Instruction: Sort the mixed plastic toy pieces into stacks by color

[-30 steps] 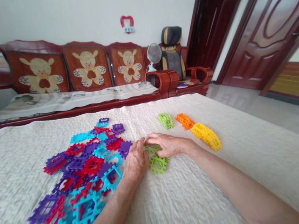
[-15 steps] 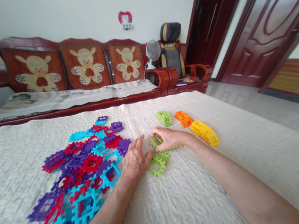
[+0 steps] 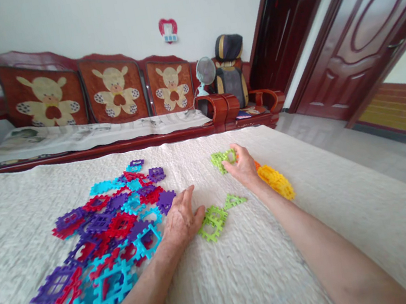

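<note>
On the cream quilt, my right hand reaches far forward, fingers pinched on a green puzzle tile at the small green stack. Its wrist covers the orange stack. A yellow stack lies just right of that arm. My left hand rests flat with fingers stretched out, touching the edge of a green tile pile. One loose green tile lies between the hands.
A heap of purple, red and cyan tiles spreads over the left of the quilt. Behind stands a wooden sofa with bear cushions, a small fan and a backpack. Dark wooden doors are at the right.
My right hand lifted a green tile from the near pile and carried it forward to the green stack. My left hand stayed beside the pile and flattened.
</note>
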Demonstrator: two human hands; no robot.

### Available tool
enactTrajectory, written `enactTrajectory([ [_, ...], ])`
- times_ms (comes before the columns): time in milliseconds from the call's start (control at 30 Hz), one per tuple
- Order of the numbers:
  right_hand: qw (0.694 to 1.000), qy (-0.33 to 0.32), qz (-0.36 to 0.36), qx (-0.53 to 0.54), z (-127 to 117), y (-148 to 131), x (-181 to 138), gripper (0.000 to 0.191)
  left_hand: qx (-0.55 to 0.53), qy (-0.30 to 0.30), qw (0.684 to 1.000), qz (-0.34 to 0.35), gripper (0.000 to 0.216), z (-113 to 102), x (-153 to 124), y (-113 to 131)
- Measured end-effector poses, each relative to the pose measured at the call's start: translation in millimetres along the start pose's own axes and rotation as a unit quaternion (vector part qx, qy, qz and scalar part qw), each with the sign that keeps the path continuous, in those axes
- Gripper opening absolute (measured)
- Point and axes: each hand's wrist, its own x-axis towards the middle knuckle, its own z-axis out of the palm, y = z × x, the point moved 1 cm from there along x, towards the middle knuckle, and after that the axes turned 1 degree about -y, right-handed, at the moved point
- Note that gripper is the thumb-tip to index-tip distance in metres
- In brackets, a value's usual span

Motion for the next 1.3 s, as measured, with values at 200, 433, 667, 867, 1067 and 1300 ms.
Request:
enactTrajectory([
  [200,0.999,-0.016,0.017,-0.047,10.5,22.1,-12.4,0.051,-0.001,-0.01,1.0,0.0,0.055,-0.6,0.7,0.4],
  [433,0.999,-0.028,-0.024,-0.04,18.4,21.8,-16.0,0.047,0.007,0.0,1.0,-0.005,0.054,1.4,0.3,0.3],
  [667,0.998,-0.025,-0.04,-0.045,17.1,17.3,-17.8,0.049,-0.003,-0.012,1.0,-0.008,0.051,-0.3,0.7,1.2],
  [867,0.998,-0.025,-0.048,-0.023,7.8,9.7,-16.2,0.039,-0.006,-0.027,1.0,-0.015,0.05,-3.4,1.7,2.1],
  [1067,0.978,-0.184,-0.045,0.086,-3.9,-22.1,-28.6,0.03,-0.022,-0.012,1.0,-0.014,0.04,-4.1,6.2,-1.9],
  [1300,0.832,-0.499,-0.189,0.15,-41.1,-80.7,-66.1,0.054,-0.032,-0.02,0.998,-0.058,0.053,1.4,10.3,-9.9],
])
